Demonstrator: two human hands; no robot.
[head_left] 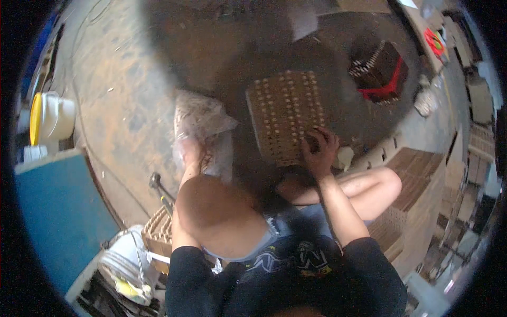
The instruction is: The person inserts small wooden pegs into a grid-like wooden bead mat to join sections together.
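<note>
Here's the right hand (321,150), over the near right corner of a brown rectangular board (280,154) studded with rows of pale pegs (298,79), right in front of the folded legs. Its fingers are curled with a gap to the thumb; whether they pinch anything, I cannot tell. Across to the left hand (191,150), blurred, down at a crumpled clear plastic bag (203,112) left of the board, its grip impossible to read! On writing: a pale printed design (312,256) with lettering crosses the black short-sleeved shirt (240,277), distorted and blurry. A dark-headed hammer with a black-and-yellow handle (168,203) sits by the left knee, and a dark box (384,68) wears a red band (390,87) beyond the right hand.
</note>
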